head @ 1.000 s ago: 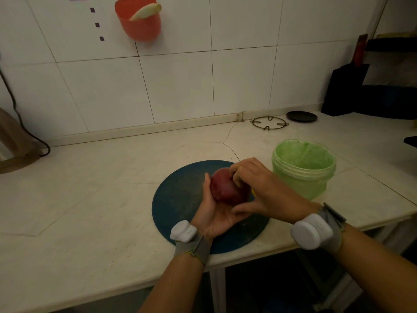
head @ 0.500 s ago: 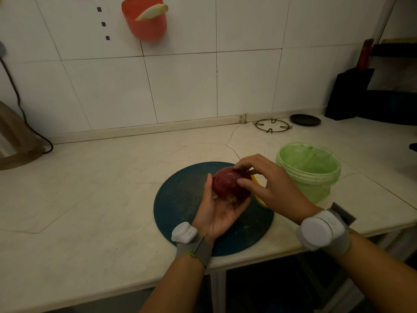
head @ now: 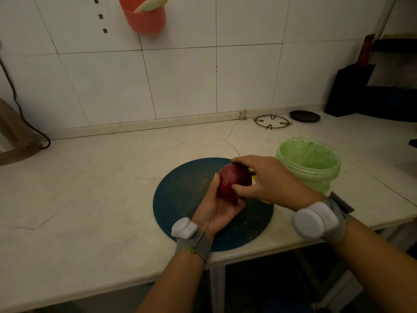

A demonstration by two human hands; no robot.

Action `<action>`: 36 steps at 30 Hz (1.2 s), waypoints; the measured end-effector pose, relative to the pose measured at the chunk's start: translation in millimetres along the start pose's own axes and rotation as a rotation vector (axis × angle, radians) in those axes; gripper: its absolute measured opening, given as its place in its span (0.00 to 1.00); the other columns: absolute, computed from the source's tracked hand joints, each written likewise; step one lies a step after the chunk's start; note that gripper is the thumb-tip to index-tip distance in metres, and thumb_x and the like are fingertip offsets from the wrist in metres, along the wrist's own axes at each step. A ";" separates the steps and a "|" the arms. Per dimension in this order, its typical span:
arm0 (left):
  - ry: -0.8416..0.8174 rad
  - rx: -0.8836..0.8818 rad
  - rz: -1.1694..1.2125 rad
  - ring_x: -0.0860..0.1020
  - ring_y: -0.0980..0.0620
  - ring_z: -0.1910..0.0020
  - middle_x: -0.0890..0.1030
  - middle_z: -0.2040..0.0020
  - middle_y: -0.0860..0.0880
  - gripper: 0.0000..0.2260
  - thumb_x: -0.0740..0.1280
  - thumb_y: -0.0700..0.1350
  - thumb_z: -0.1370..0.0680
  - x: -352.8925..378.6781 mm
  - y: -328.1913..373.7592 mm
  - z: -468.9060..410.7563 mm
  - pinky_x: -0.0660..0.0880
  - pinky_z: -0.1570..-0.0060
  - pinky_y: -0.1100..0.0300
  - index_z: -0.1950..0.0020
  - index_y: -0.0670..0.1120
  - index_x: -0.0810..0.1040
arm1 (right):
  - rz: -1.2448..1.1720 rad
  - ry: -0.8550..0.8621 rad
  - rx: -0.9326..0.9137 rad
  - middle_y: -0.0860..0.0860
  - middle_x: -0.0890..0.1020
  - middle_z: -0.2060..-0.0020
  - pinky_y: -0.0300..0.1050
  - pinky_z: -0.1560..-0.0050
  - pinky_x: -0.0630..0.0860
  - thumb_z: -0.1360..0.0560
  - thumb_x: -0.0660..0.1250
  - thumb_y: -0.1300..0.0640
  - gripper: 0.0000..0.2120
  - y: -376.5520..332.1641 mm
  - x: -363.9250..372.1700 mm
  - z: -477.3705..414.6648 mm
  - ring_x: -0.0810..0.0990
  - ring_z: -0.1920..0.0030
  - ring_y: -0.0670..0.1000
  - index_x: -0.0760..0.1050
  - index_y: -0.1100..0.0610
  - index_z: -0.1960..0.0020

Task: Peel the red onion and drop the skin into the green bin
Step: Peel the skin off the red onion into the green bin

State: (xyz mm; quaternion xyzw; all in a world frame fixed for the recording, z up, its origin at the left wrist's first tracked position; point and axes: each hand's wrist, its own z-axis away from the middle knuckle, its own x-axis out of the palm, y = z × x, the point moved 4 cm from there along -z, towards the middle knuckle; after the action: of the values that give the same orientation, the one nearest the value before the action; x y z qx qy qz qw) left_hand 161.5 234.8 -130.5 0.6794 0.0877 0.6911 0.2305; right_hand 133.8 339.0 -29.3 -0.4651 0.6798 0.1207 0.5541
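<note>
The red onion [head: 232, 180] is held above the round dark blue cutting board [head: 185, 195]. My left hand [head: 217, 210] cups it from below, palm up, thumb on its left side. My right hand [head: 268, 179] grips it from the right, with fingers over its top and thumb pressed on its front. The green bin [head: 310, 163] stands open on the counter just right of the board, close behind my right hand. A yellow object [head: 264, 201] shows partly under my right hand; most of it is hidden.
A wire pot stand [head: 272, 122] and a dark lid [head: 304, 115] lie at the back by the tiled wall. A dark block [head: 352, 91] stands at the far right. An orange cup [head: 144, 15] hangs on the wall. The counter's front edge runs just below my wrists.
The onion has been turned in my hands. My right fingers moved from covering its right side to its top, the thumb now on the front. The camera tilted slightly.
</note>
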 end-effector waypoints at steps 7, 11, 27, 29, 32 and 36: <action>-0.008 -0.046 -0.023 0.80 0.44 0.55 0.80 0.47 0.38 0.43 0.82 0.53 0.45 -0.8 -2.6 -1.1 0.78 0.65 0.60 0.35 0.42 0.71 | 0.058 -0.050 -0.014 0.50 0.83 0.52 0.46 0.49 0.78 0.32 0.70 0.50 0.22 0.9 -5.0 -0.6 0.80 0.53 0.50 0.74 0.52 0.39; -0.027 -0.100 -0.025 0.80 0.44 0.58 0.79 0.48 0.38 0.37 0.74 0.61 0.36 0.6 -4.1 -1.8 0.78 0.68 0.60 0.35 0.40 0.71 | 0.041 -0.037 -0.018 0.52 0.83 0.52 0.46 0.50 0.78 0.29 0.68 0.54 0.21 5.6 -7.1 2.4 0.81 0.54 0.50 0.74 0.52 0.37; 0.011 -0.020 0.042 0.75 0.38 0.38 0.75 0.36 0.35 0.36 0.63 0.64 0.28 -3.7 2.1 -2.0 0.70 0.37 0.47 0.30 0.40 0.68 | -0.056 0.220 -0.100 0.49 0.74 0.42 0.28 0.47 0.67 0.34 0.73 0.47 0.29 3.5 18.2 8.6 0.73 0.45 0.44 0.70 0.53 0.36; 0.010 -0.016 0.050 0.74 0.38 0.37 0.74 0.35 0.35 0.36 0.65 0.64 0.28 -3.0 2.8 -1.2 0.72 0.37 0.47 0.29 0.40 0.67 | -0.083 0.224 -0.111 0.49 0.75 0.41 0.25 0.46 0.66 0.32 0.69 0.46 0.28 4.7 20.6 9.0 0.73 0.44 0.43 0.71 0.54 0.36; -0.001 -0.023 0.070 0.75 0.38 0.38 0.75 0.36 0.35 0.34 0.66 0.63 0.28 0.9 2.7 1.3 0.74 0.39 0.47 0.31 0.40 0.68 | -0.113 0.270 -0.143 0.50 0.76 0.40 0.30 0.41 0.69 0.28 0.63 0.45 0.23 5.6 22.6 11.7 0.74 0.42 0.45 0.74 0.55 0.37; 0.004 -0.020 0.089 0.81 0.43 0.51 0.80 0.46 0.38 0.28 0.62 0.61 0.27 3.1 1.3 2.5 0.80 0.55 0.54 0.36 0.41 0.72 | 0.081 0.413 -0.207 0.54 0.81 0.46 0.45 0.47 0.77 0.24 0.59 0.53 0.17 4.0 29.3 11.5 0.80 0.48 0.52 0.78 0.60 0.42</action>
State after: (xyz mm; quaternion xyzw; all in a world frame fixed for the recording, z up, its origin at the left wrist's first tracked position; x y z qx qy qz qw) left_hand 163.8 234.5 -126.9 0.6790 0.0507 0.7027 0.2063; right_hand 139.6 334.4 -60.1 -0.5067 0.7808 0.1143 0.3472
